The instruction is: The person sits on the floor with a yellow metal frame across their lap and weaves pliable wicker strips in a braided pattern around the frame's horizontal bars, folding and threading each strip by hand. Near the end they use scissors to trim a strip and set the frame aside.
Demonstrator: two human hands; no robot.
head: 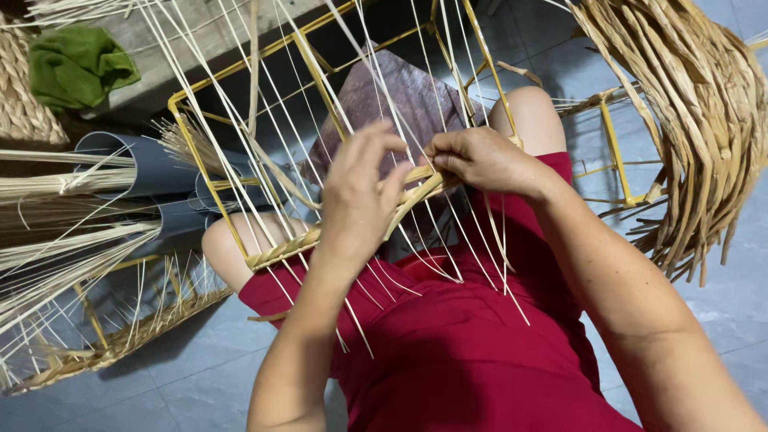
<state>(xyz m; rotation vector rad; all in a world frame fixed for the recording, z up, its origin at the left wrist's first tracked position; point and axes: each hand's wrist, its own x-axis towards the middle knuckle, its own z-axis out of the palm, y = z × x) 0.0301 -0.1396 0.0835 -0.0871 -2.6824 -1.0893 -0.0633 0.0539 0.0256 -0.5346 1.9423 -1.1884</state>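
Observation:
A yellow metal wire frame (190, 152) rests tilted across my knees, strung with several thin pale reed strands (376, 88). A band of flat woven straw (280, 250) runs along its near bar. My left hand (360, 196) pinches thin strands just above that band, with its fingers curled around them. My right hand (480, 160) grips the straw strip where it wraps the bar, close to my right knee. The two hands are almost touching. I wear red clothing (448, 336).
A big bundle of dried straw (688, 120) hangs at the right. Pale reed bundles (56, 240) and a partly woven frame (112, 336) lie at the left. A green cloth (76, 64) sits on a bench at top left. Grey tile floor (160, 392) below.

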